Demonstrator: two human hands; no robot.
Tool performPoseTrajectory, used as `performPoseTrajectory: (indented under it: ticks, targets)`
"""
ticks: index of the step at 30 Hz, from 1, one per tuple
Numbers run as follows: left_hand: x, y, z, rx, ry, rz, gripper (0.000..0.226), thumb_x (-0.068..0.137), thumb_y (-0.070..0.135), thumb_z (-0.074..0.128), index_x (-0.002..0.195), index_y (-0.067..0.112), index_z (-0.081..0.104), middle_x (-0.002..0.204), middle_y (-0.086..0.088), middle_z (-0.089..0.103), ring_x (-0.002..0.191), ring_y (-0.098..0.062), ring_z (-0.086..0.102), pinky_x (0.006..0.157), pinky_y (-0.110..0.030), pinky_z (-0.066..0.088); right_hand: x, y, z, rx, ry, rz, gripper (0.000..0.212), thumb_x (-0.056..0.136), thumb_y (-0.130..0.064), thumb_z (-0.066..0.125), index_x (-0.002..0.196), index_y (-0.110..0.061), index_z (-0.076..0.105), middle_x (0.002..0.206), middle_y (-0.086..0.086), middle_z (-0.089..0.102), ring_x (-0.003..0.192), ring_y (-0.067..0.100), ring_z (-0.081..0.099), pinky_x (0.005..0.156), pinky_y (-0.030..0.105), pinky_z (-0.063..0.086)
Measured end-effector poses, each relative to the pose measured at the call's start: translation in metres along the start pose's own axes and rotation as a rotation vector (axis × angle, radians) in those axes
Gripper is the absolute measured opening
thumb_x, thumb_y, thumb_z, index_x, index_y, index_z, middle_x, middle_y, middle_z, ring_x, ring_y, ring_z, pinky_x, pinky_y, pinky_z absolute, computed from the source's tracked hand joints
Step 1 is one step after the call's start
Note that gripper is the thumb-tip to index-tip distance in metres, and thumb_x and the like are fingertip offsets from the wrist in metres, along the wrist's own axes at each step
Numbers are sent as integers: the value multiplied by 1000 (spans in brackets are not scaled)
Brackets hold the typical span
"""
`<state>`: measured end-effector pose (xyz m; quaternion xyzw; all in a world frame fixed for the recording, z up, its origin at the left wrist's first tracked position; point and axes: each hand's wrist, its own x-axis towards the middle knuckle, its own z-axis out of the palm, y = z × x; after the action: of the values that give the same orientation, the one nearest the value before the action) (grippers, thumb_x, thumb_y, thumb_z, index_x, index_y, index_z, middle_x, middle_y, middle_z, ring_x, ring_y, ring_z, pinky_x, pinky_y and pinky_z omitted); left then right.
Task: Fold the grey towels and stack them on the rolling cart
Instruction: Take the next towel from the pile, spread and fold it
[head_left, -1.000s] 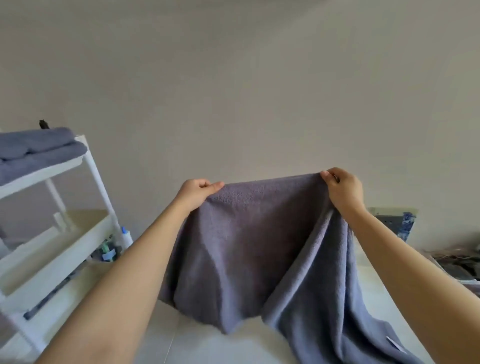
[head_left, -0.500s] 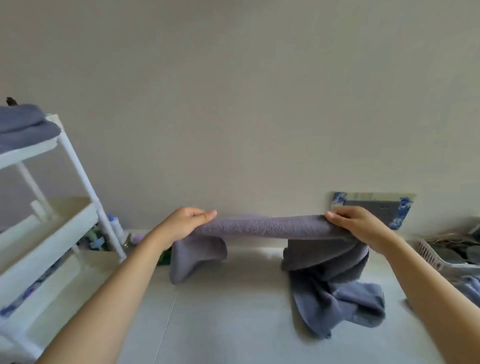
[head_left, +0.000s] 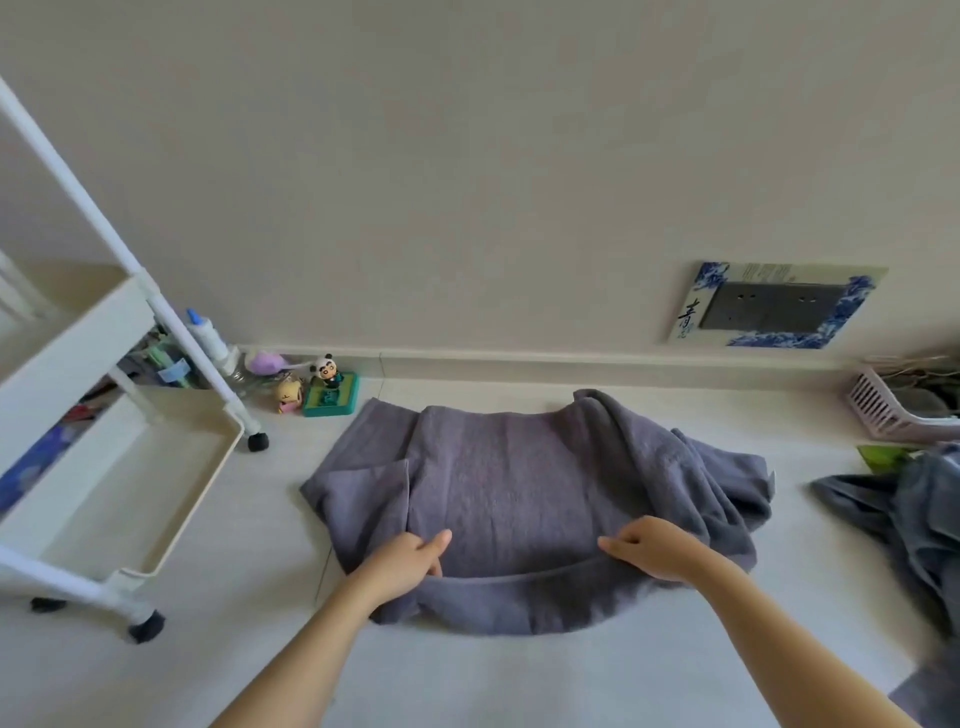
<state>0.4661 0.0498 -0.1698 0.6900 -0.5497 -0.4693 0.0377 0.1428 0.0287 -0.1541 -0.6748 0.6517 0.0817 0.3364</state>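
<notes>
Now the towel (head_left: 519, 488) lies spread on the pale floor (head_left: 467, 675), roughly mid-frame, w/ a folded layer on top; its near edge runs betw. the two hands; the L flap is doubled over, the R side is bunched and rumpled. Left hand (head_left: 402, 564) grips the top layer's near-left corner, fingers curled round the cloth, index finger stretched along it; right hand (head_left: 654, 551) pinches the near-right corner of the same layer, fingers curled on the fabric. Both forearms reach in from the bottom edge.

Cart (head_left: 104, 441) stands to the L, well apart from the towel; white frame, cream tray at its lower level, black casters on the floor; its upper shelves are cut off by the frame. Behind the cart, by the wall: a bottle (head_left: 208, 335) w/ blue cap, a panda figure (head_left: 328, 371) on a green base, a small yellow toy (head_left: 288, 395) beside it. On the wall, R of centre, a grey socket plate (head_left: 774, 309) w/ blue-white surround. Far R: a pink basket (head_left: 883, 410) by the wall; nearer, a heap of grey cloth (head_left: 914, 519), apart from the towel.
</notes>
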Motion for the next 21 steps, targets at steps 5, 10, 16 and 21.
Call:
performPoseTrajectory:
  ticks: [5, 10, 16, 21]
  targets:
    - [2, 7, 8, 112, 115, 89, 56, 96, 54, 35, 62, 20, 65, 69, 5, 65, 73, -13, 62, 80, -30, 47, 2, -17, 22, -34, 65, -55, 36, 94, -46, 44, 70, -24, 61, 76, -6, 60, 78, 16, 58, 68, 28, 42]
    - [11, -13, 27, 442, 465, 392, 45, 87, 48, 33, 85, 19, 68, 99, 2, 64, 95, -23, 60, 83, -37, 43, 8, -42, 62, 30, 67, -193, 40, 99, -41, 38, 134, -25, 49, 134, -3, 53, 124, 17, 47, 100, 30, 38]
    - [22, -29, 22, 315, 689, 149, 39, 89, 32, 54, 123, 15, 62, 134, -26, 49, 114, -45, 53, 90, -52, 45, 20, -76, 102, -8, 234, -275, 79, 84, -74, 7, 148, -30, 24, 155, -9, 19, 144, 12, 14, 114, 27, 14]
    - [35, -41, 18, 188, 619, -63, 69, 91, 48, 50, 148, 15, 27, 149, -20, 27, 134, -37, 30, 104, -46, 29, 39, -109, 136, -17, 237, -209, 106, 64, -76, -29, 150, -29, 9, 157, -7, 3, 146, 14, -4, 111, 23, -17]
